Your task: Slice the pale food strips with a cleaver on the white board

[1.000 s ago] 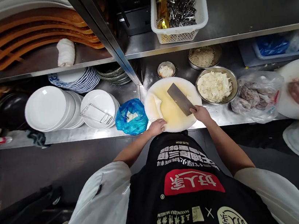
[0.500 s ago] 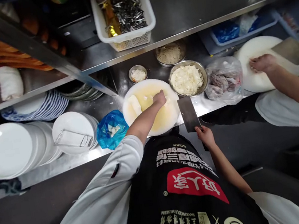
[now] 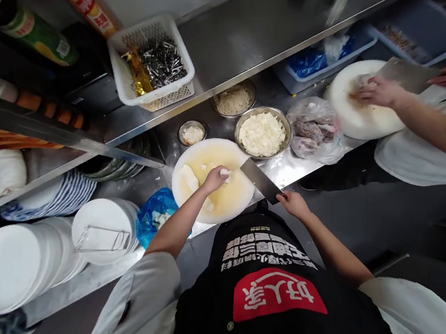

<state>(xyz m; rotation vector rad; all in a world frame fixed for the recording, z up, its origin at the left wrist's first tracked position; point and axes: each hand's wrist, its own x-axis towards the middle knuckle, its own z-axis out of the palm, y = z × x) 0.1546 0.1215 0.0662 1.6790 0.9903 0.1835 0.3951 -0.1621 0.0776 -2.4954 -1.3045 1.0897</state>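
My left hand (image 3: 213,180) is closed over the round cutting board (image 3: 227,202), its fingers on a small whitish food piece (image 3: 225,173) whose kind I cannot make out. My right hand (image 3: 294,205) is wrapped round the handle of a cleaver (image 3: 261,180). The blade's far end lies over the board's right edge, close to the left fingers. A larger pale block (image 3: 188,178) rests on the board's left side, and smaller white bits lie near it. Just behind the board's right side stands a metal bowl (image 3: 240,141) heaped with pale slices (image 3: 262,132).
Left of the board are a blue plastic bag (image 3: 147,212) and stacked white plates (image 3: 10,266). A small bowl (image 3: 191,133) and a clear bag of meat (image 3: 312,130) stand nearby. A steel shelf holds a white basket (image 3: 151,61). On the right, another person's hand (image 3: 381,92) works at a second board.
My left hand has drawn back from the board's right side toward its middle, with a white piece in its fingers. The cleaver has swung leftward, its blade now over the board's edge.
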